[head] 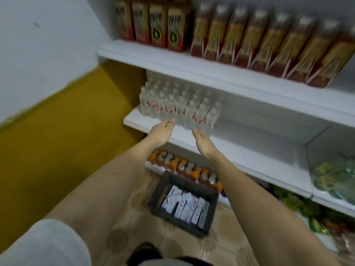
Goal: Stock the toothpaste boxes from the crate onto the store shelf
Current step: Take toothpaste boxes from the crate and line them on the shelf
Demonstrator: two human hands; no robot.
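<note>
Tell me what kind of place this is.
Most likely a small grocery shop aisle: white shelves hold rows of identical drink cartons and small clear bottles, and a dark crate of toothpaste boxes sits on the floor.

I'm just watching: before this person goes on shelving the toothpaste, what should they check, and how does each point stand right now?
1. Both hands free: ok, left hand and right hand hold nothing.
2. Toothpaste boxes left in the crate: ok.
3. Free space on the middle shelf, right of the clear bottles: ok.
4. Bottles stable by the fingertips: cannot tell, blurred.
5. Crate within reach on the floor: ok.
</note>
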